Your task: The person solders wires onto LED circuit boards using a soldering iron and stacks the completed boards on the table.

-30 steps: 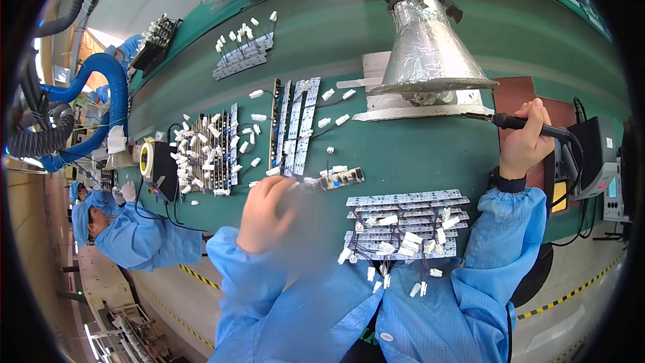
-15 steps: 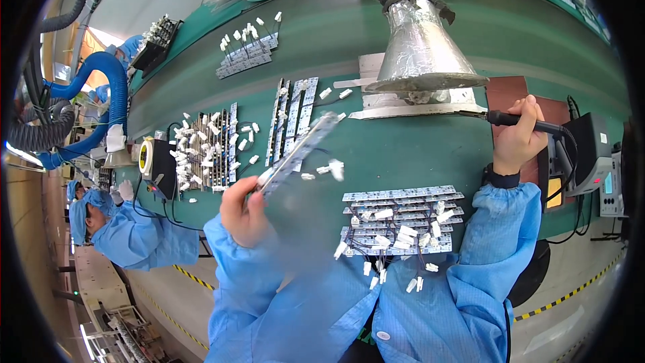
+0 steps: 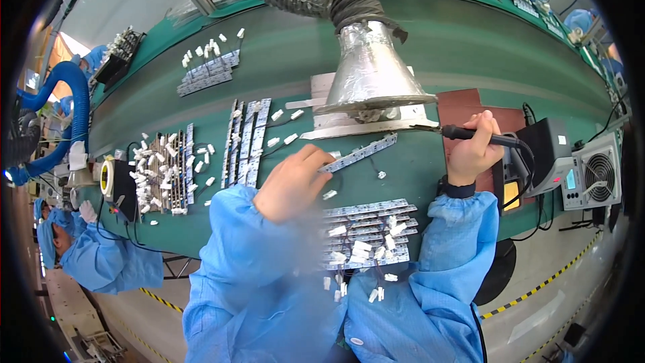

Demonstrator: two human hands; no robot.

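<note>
Beyond the left hand (image 3: 293,183), the held strip board (image 3: 359,152) stretches rightward

My left hand (image 3: 293,183) pinches one end of a long narrow circuit strip (image 3: 359,152), which lies slanted on the green bench (image 3: 463,47) with its far end up toward the foil-wrapped extraction hood (image 3: 371,72). My right hand (image 3: 472,150) grips a soldering iron (image 3: 470,134) like a pen, tip pointing left, just beside the strip's upper end. Close to me lies a stack of more strips (image 3: 368,235) with small white connectors (image 3: 356,249) scattered on and around it. More strips (image 3: 245,141) lie in rows to my left. A soldering station (image 3: 547,154) and a small fan (image 3: 596,178) stand at my right.
</note>
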